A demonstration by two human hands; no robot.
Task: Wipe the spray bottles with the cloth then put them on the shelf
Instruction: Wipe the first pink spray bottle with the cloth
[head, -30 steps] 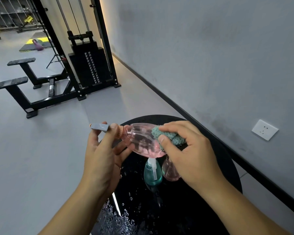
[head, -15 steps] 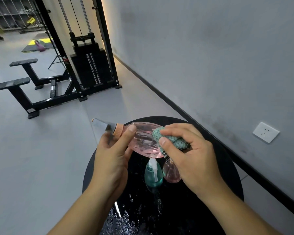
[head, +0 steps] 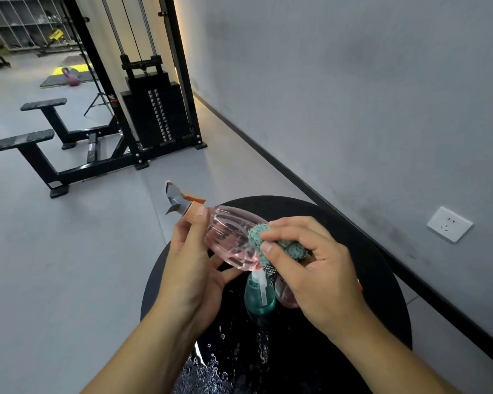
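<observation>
My left hand [head: 194, 268] grips a clear pink spray bottle [head: 231, 237] near its orange collar, tilted with its grey nozzle pointing up and left. My right hand [head: 313, 271] pinches a bunched teal cloth [head: 256, 237] against the bottle's lower body. Below them on the round black table [head: 382, 268] stand a teal spray bottle [head: 258, 297] with a white pump and a second pink bottle [head: 283, 294], mostly hidden by my right hand.
Water drops [head: 211, 368] lie on the table's near part. A black cable machine [head: 151, 109] and black benches [head: 37, 143] stand on the grey floor at the left. The grey wall with a white socket [head: 448, 224] runs along the right. Shelving [head: 26, 21] shows far back left.
My left hand has turned the pink bottle, so its nozzle now points up and left. My right hand and the cloth have shifted slightly along the bottle's body.
</observation>
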